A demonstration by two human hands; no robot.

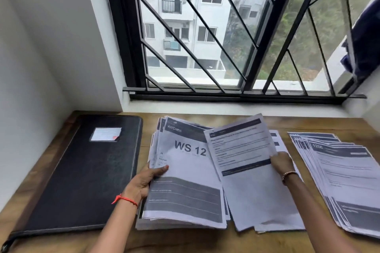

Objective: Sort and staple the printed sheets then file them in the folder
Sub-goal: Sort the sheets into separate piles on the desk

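1. The wooden table (320,127) carries the whole job, and judging by the separate piles on it, the step in hand is sorting. Stapling and filing look not yet begun.
2. A barred window (226,26) fills the far wall and plays no part in the work.
3. The black folder (82,170) lies shut at the left of the table, just beside the papers and out of the way.
4. The main stack (185,181) of printed sheets sits in the centre, with a page marked "WS 12" on top. The left hand (144,181) grasps its left edge, thumb curled over the top page.
5. A fanned pile (345,181) of sheets lies at the right, apart from both hands.
6. A lifted sheet (242,160) tilts up between the stack and a middle pile (276,139). The right hand (281,164) pinches its right edge, though it may be holding more than one page, as the edge is blurred.
7. The next move probably calls for reading that sheet's heading and laying it squarely on the matching pile. The loose fanning could let pages slip or mix.
8. A small label (106,134) marks the folder's cover. No stapler shows in this view, so one would have to be fetched.
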